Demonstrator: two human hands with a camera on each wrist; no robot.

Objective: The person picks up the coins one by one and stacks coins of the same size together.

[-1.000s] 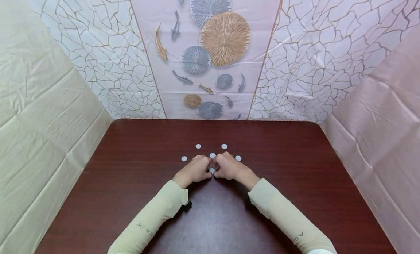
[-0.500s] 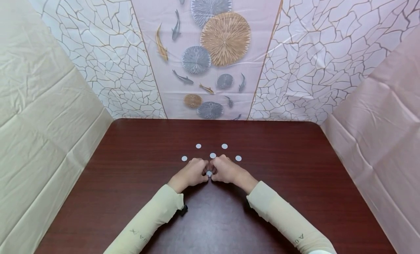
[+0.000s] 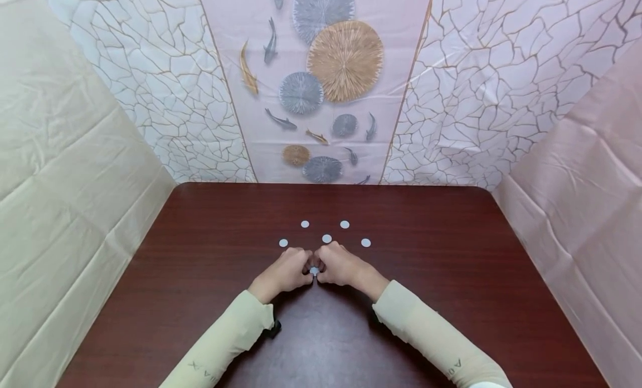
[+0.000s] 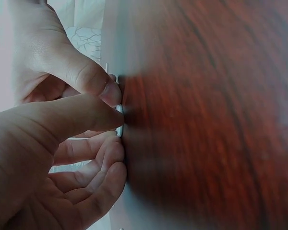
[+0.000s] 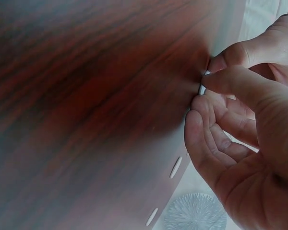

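Observation:
A small white disc (image 3: 314, 271) lies low at the tabletop, between the tips of both hands. My left hand (image 3: 287, 272) grips its left side, thumb near me and curled fingers beyond. From the right, my right hand (image 3: 342, 266) holds the same disc in a matching way, and the two hands meet. The left wrist view shows only a thin pale edge of the disc (image 4: 119, 120) between the fingertips, close against the wood. In the right wrist view its rim (image 5: 202, 89) shows beside the thumb; the rest is hidden by fingers.
Several more white discs lie flat beyond the hands: a middle one (image 3: 327, 238), two farther back (image 3: 305, 224), and one at each side (image 3: 366, 243). The dark red-brown table (image 3: 426, 221) ends at a patterned cloth backdrop (image 3: 321, 131), with plain cloth at both sides.
Both hands have moved together toward the person and slightly left, and the disc between them has shifted the same way. The other discs have stayed in place.

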